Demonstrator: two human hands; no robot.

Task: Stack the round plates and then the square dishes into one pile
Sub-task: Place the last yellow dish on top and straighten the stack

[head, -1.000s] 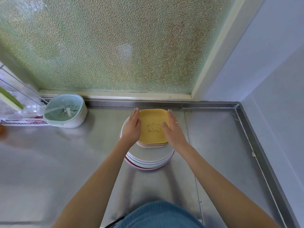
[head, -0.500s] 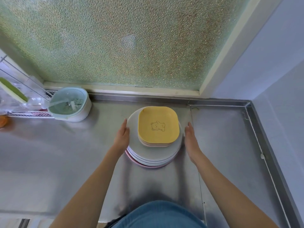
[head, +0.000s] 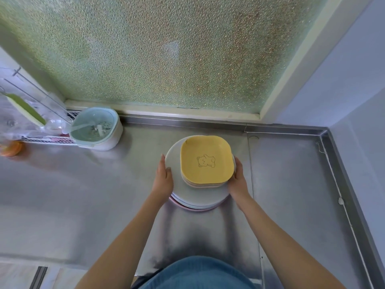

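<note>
One pile stands in the middle of the steel counter. Its base is several round plates (head: 198,197), grey-white on top and pink at the bottom. On them sit square dishes, the top one a yellow dish (head: 206,159) with a bear drawing and paler ones under it. My left hand (head: 163,177) grips the round plates' left edge. My right hand (head: 237,178) grips their right edge. Whether the pile rests on the counter or is raised I cannot tell.
A pale green strainer basket (head: 95,128) in a white bowl stands at the back left beside a wire rack (head: 35,122) holding plastic items. Frosted glass and a raised steel lip (head: 333,163) bound the counter at the back and right.
My hands left the yellow dish, spread out to the sides, then closed in on the edges of the round plates. The pile has stayed in place.
</note>
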